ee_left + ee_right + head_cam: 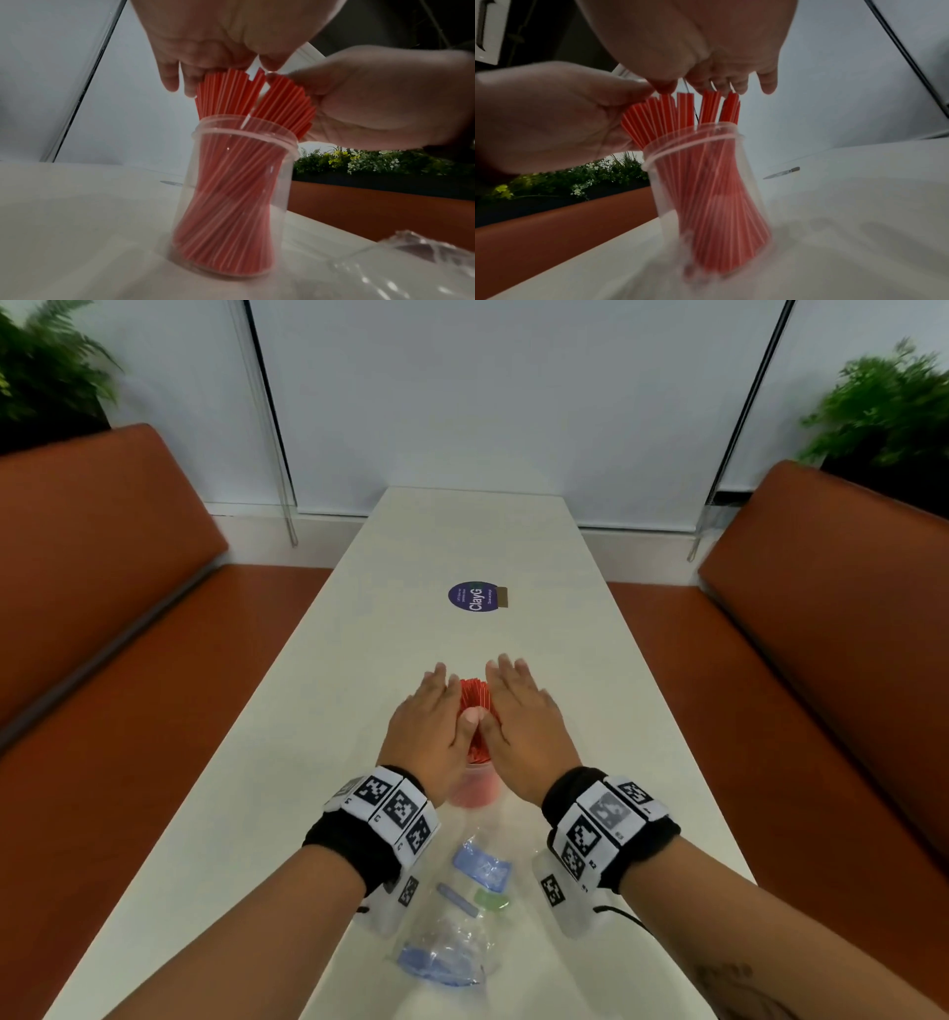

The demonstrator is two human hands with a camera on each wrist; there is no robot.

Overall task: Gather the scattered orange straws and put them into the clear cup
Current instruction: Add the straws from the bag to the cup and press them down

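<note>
Both hands flat, fingers straight, gripping nothing: left hand (430,726) and right hand (524,726) side by side, palms down on the tops of the straws (231,182). Straws bunched upright in the cup (241,203), directly under the palms, tops fanned above the rim. Cup standing on the table (308,711). Crumpled wrappers (462,916) nearer, between the wrists.

Both hands, left hand (429,737) and right hand (524,737), covered the straws (475,698), blocking the clear cup (475,791) from above; plastic bags (452,916) cluttered the near table (590,660); far end lay open
</note>
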